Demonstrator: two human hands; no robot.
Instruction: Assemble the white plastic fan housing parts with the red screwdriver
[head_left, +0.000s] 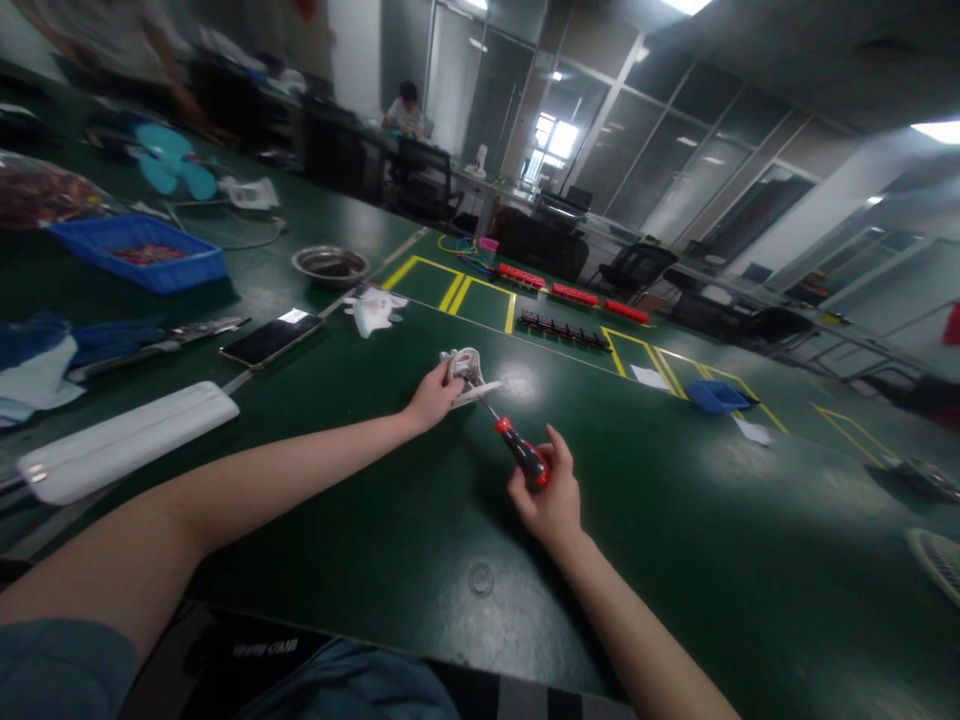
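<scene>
My left hand (433, 397) is closed on a small white plastic part (466, 371) that rests on the dark green table (660, 520). My right hand (549, 490) grips the red and black handle of a screwdriver (522, 455). Its thin shaft points up and left, and the tip meets the white part. Both forearms reach in from the lower edge of the view.
A long white panel (124, 440), a phone (270, 338), a blue tray (139, 250) and a metal bowl (330, 265) lie to the left. Red and black strips (570, 295) and a small blue bin (716, 397) sit beyond yellow floor-style markings. People sit at far desks.
</scene>
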